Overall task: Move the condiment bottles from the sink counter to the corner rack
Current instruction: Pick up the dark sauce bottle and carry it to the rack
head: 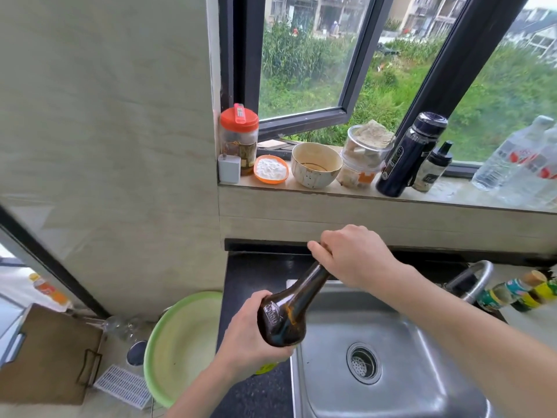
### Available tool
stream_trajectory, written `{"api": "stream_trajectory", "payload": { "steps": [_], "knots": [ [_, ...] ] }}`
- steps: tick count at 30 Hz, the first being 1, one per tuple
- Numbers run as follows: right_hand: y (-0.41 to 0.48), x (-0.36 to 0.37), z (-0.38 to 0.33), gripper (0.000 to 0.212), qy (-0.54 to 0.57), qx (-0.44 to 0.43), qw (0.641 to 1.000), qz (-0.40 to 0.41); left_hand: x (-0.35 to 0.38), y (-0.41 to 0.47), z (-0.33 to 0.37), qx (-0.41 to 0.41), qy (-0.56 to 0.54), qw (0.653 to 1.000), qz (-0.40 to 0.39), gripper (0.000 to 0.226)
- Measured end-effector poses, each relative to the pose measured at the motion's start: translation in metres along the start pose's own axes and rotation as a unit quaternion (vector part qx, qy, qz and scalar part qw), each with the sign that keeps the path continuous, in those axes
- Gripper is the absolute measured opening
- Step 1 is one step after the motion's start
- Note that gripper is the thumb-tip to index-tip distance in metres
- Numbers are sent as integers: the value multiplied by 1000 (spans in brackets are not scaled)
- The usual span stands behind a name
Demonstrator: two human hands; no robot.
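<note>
Head view: you hold the brown bottle (286, 312) tilted, base toward you and neck slanting up and away, above the left rim of the sink (428, 342) where it meets the black counter (256, 276).
Left hand (247, 336): your fingers wrap round the wide lower body from the left.
Right hand (352, 257): it is clenched round the top of the neck, and the cap is hidden under it, so you cannot tell whether the bottle is sealed.
Contents: the glass is too dark to show a level.
Drop risk: smooth glass near a sink may be wet. If you let go with one hand before the other has the weight, the bottle could slide and hit the steel or the counter edge.
Spill risk: if the cap is loose or off, tipping the neck any lower could pour sauce out.
Knock risk: your right forearm passes close by the tap (470, 279), and the row of small bottles (518, 292) stands just beyond it. A wide swing could topple them.
Left side: the green basin (180, 342) sits just beside the counter, in the way of a low carry.
Rack: it is not in view, so you would be turning with glass in hand. Look first, then move.
</note>
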State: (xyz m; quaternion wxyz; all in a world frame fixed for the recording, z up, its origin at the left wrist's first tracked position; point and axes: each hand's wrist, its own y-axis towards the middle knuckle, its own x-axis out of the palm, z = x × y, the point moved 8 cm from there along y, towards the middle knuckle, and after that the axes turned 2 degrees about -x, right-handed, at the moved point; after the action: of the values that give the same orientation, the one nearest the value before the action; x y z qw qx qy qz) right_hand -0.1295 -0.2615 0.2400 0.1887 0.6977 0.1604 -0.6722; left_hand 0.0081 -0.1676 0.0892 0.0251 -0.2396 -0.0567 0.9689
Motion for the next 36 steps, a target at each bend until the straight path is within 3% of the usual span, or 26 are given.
{"api": "stream_trajectory", "payload": {
  "steps": [2,4,6,8,11,16,19,20,23,26,30,33,36],
  "knots": [
    [-9,-6,-13,47,14,-124,989,82,-5,0,-2,7,-15,1000,-17,77],
    [-14,-14,-13,45,19,-146,980,136,-7,0,0,16,-10,1000,-23,76],
    [-12,-18,-10,41,-10,-57,990,126,-6,1,0,15,-6,1000,-17,74],
    [-4,-14,-2,34,-51,53,996,57,-6,3,0,10,10,1000,-1,76],
    [0,-11,7,32,-30,131,991,-17,-5,6,-1,13,22,1000,9,78],
    [-14,-20,-9,45,-11,-69,986,155,-14,8,6,37,-5,999,-14,75],
    [-18,-22,-4,43,-17,-44,983,179,-14,8,8,45,14,999,-15,77],
    [-16,-21,-3,42,-40,-2,987,158,-13,8,7,40,21,999,-5,76],
    [-3,-3,14,36,-49,131,990,-4,-11,9,1,24,73,997,26,81],
    [-2,7,17,33,-17,166,982,-88,-10,7,-4,21,86,996,21,84],
    [-18,-1,-7,44,-10,-6,994,108,-15,6,-9,26,29,999,-10,76],
    [-26,-2,-9,48,48,-132,974,176,-16,4,-8,41,29,998,-24,80],
    [-22,-5,-7,45,29,-61,982,174,-13,1,-8,33,32,999,-16,80]
  ]
}}
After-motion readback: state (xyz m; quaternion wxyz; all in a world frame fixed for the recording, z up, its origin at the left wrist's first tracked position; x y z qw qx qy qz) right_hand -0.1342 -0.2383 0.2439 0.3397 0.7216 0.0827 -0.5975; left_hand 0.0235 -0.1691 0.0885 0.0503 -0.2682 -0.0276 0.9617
